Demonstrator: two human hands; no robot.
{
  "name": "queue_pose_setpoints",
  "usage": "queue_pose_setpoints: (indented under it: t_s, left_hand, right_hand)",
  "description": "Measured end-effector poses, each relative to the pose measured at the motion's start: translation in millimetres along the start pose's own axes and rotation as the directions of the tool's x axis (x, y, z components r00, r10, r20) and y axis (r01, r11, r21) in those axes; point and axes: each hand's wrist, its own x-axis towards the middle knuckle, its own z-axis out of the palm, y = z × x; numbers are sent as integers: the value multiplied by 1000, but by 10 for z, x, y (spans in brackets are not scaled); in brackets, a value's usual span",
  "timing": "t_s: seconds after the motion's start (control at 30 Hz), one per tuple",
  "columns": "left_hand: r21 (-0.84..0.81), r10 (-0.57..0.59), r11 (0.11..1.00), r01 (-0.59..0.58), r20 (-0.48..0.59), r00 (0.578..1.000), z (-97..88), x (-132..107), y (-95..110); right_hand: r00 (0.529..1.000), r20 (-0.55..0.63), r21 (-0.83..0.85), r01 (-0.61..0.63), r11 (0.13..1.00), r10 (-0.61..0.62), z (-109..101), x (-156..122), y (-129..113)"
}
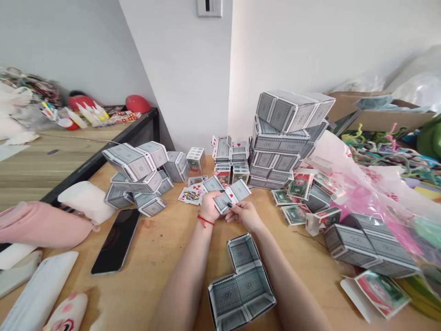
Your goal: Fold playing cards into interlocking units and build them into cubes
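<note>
Both hands hold a small piece made of playing cards (pixel 220 201), grey patterned backs facing up, with a red heart showing at its middle. My left hand (pixel 210 206) is closed around its left side, thumb on top. At the right edge my right hand (pixel 246 214) pinches it with thumb and fingers. Just beyond, loose playing cards (pixel 191 196) lie face up on the table. Between my forearms sits an L-shaped open box folded from cards (pixel 241 280). Whether the cards in my hands are folded together or glued, I cannot tell.
A tall stack of card-built blocks (pixel 282 138) stands at the back right, and a lower stack (pixel 138 170) at the left. Card packs (pixel 299 186) lie at the right near more card blocks (pixel 372 243). A phone (pixel 116 241) and a pink roll (pixel 44 225) are at left.
</note>
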Motion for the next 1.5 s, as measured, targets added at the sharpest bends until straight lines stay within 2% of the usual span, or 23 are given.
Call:
queue_pose_setpoints:
  t_s: [0.2,0.3,0.4,0.47,0.57,0.6,0.8,1.0,1.1,1.2,1.37,1.5]
  left_hand:
    - [-63,49,997,-46,59,997,56,-35,33]
    - [-66,31,998,-24,106,994,109,-95,62]
    - [51,-66,997,56,221,973,142,-154,50]
    - [185,-141,979,91,279,950,152,-172,6]
    - [375,-169,926,42,312,935,161,-153,-79]
    - [418,-166,908,18,320,933,164,-139,-101]
    - [524,-151,850,-64,358,921,188,-100,-123]
    - [586,-70,797,-145,328,942,235,-118,-90]
    - [573,-73,808,-137,328,942,215,-106,-95]
    - [555,-79,827,-92,276,958,177,-88,-120]
    - [531,47,838,-129,165,985,144,-61,-159]
    - [495,10,864,-89,158,987,137,-52,-174]
  right_hand:
    - [990,-89,-162,92,983,-107,39,-7,-33]
    - [967,-128,-280,176,944,-218,16,-24,-51]
    - [915,-177,-418,264,869,-363,-24,-32,-63]
    - [871,-247,-434,293,852,-425,-59,-25,-62]
    - [788,-414,-378,307,873,-456,-117,-1,-43]
    - [774,-447,-346,313,884,-449,-134,7,-35]
    - [832,-380,-186,360,914,-405,-151,11,-24]
    - [825,-358,-270,356,895,-437,-129,-32,-92]
    - [833,-343,-298,341,892,-433,-143,-31,-112]
    - [851,-338,-279,317,907,-401,-141,-14,-119]
    - [875,-326,-243,287,927,-356,-97,5,-117]
    - [881,-332,-298,241,924,-337,-96,-6,-121]
